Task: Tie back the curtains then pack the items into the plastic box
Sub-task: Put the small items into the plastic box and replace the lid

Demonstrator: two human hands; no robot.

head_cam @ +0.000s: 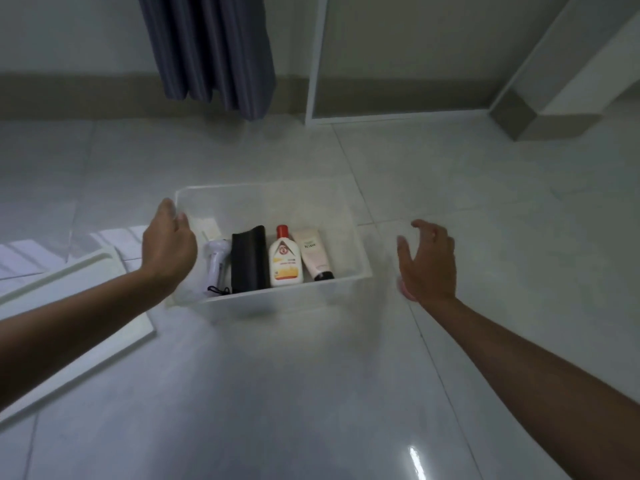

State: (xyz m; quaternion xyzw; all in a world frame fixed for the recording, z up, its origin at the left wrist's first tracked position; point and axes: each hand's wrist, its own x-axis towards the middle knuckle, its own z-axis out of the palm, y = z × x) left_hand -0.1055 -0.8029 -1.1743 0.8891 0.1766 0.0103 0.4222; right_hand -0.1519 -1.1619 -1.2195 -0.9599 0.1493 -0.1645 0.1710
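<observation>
right hand (427, 263) loose beside plastic box (362, 261); left hand (169, 247) on its rim, grip unclear; items packed, lid (69, 306) off.

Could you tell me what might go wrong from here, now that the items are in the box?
1. Only the left hand is at the box; the right hand is clear of it, so a lift now could tip it.
2. The bottle and tube lie loose and may slide.
3. The lid lies on the floor beside the left arm and could get knocked.

Home room: tiled floor (311, 393), curtain (211, 50)
</observation>
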